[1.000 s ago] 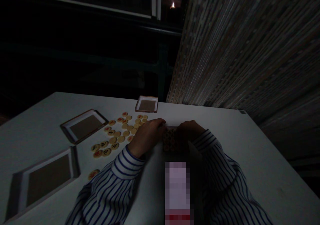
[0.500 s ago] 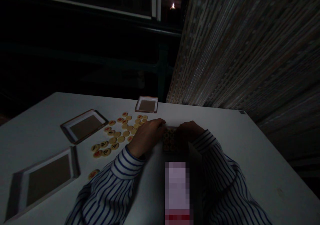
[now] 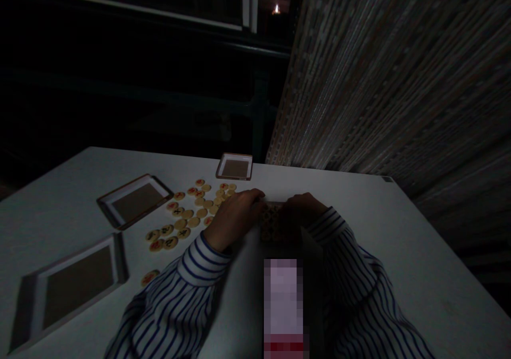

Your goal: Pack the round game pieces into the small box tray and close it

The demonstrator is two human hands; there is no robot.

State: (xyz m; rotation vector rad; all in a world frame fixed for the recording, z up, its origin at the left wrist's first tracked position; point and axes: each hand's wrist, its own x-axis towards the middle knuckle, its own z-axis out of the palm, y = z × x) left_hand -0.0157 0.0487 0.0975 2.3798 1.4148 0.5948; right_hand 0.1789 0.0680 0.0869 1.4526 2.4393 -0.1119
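Note:
A small box of Chinese chess pieces stands on the white table before me, round pieces showing inside it in rows. My left hand grips the box at its left side, fingers curled toward the rim. Against the right side is my right hand, closed on the box too, though deep shadow hides most of its fingers. Loose Chinese chess pieces lie scattered left of my left hand, some marked red or black and others plain side up. One piece lies apart, near my left sleeve.
Three shallow box lids or trays lie open side up: one at the front left, one farther back, and a small one by the far edge. A string curtain hangs behind the table's right side. The room is dim.
Both hands stay in place on the box. The light on the pieces inside the box looks a little dimmer; nothing else has visibly moved.

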